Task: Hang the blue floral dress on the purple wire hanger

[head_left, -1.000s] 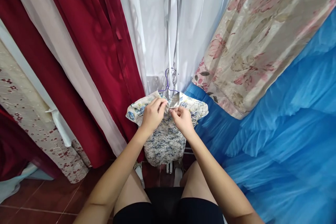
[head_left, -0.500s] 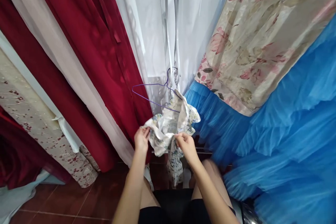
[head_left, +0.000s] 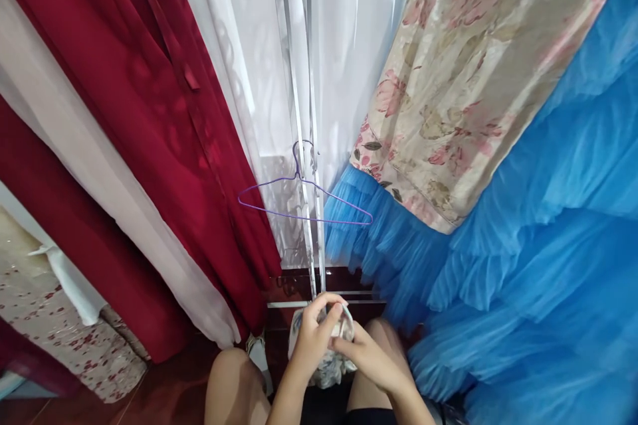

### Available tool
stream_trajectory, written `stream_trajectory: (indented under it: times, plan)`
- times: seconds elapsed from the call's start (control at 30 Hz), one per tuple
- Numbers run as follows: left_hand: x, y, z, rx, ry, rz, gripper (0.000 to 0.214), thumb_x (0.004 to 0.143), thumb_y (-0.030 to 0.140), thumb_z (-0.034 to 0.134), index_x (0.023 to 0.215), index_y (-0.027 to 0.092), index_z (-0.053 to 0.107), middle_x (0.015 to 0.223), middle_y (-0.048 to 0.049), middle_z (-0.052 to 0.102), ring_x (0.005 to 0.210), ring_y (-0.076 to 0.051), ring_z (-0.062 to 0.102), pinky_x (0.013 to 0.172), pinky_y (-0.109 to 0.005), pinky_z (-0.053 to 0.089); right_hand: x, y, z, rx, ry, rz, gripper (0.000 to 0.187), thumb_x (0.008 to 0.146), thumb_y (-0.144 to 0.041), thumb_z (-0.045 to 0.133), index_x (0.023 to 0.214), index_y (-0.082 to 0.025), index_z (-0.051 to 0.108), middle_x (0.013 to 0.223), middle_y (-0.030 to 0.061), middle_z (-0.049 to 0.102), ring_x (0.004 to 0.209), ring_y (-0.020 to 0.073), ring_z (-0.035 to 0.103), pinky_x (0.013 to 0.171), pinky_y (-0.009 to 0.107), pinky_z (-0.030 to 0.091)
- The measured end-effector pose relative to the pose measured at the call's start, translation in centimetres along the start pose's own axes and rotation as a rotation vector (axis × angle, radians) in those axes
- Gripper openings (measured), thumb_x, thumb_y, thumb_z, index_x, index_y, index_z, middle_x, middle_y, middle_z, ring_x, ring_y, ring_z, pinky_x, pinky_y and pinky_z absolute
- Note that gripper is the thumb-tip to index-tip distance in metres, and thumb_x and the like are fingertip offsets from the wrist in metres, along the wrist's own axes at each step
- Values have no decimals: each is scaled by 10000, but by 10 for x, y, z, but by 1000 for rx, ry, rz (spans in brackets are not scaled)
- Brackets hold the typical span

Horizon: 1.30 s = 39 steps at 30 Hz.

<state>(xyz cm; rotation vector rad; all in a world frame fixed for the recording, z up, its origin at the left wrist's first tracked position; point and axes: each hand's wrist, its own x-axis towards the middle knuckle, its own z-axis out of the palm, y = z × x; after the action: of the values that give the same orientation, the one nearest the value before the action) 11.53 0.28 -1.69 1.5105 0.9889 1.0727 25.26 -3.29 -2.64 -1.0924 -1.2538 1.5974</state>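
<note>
Fingers of the left hand and right hand are clamped on a bunched floral blouse, which lies between and below them, equally near both, its long axis lost in folds. Beyond, a purple wire hanger hangs before white fabric.

The white cloth is bright, the floor dim; the blue cloth (toward the right edge) looks soft and stretched.

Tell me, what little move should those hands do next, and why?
Perhaps the left hand and right hand should gently spread the floral garment, since it is off the purple hanger and bunched up between them.
</note>
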Motion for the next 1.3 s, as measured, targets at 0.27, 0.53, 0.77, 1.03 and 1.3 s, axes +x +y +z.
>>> stream_trajectory:
  times: [0.27, 0.53, 0.77, 1.03, 1.3]
  plan:
    - [-35, -56, -35, 292, -373, -440, 601, 674, 751, 671, 887, 191, 630, 906, -42, 605, 886, -253, 556, 800, -352, 451, -8, -47, -52, 78, -208, 15, 116, 705, -242, 714, 772, -170, 652, 710, -14, 585, 648, 139, 490, 626, 240, 379]
    - [17, -12, -102, 686, -190, 54, 403, 938, 488, 477, 670, 188, 495, 711, 2, 531, 764, -186, 487, 744, -302, 368, 61, -153, -146, -513, 300, -540, 226, 802, -353, 694, 697, -193, 574, 665, -26, 499, 628, 140, 423, 565, 242, 319]
    - [42, 59, -118, 755, 40, 261, 316, 871, 402, 595, 684, 210, 428, 698, 14, 471, 739, -182, 492, 688, -285, 373, 170, -194, -130, -211, 185, -305, 261, 760, -425, 709, 766, -192, 593, 630, -23, 604, 584, 135, 522, 545, 231, 413]
    - [53, 47, -215, 823, 120, 216, 31, 788, 261, 628, 778, 249, 656, 763, -2, 641, 813, -230, 589, 902, -357, 388, 167, -195, -117, -158, -212, -11, 302, 660, -379, 811, 765, -113, 712, 690, 76, 735, 570, 172, 661, 560, 265, 528]
    - [118, 76, -281, 734, 348, 283, 151, 817, 218, 558, 850, 253, 701, 883, -53, 681, 868, -256, 602, 832, -318, 431, 155, -206, -116, -117, -190, 42, 188, 699, -276, 804, 754, -118, 719, 659, 74, 740, 518, 161, 649, 495, 237, 522]
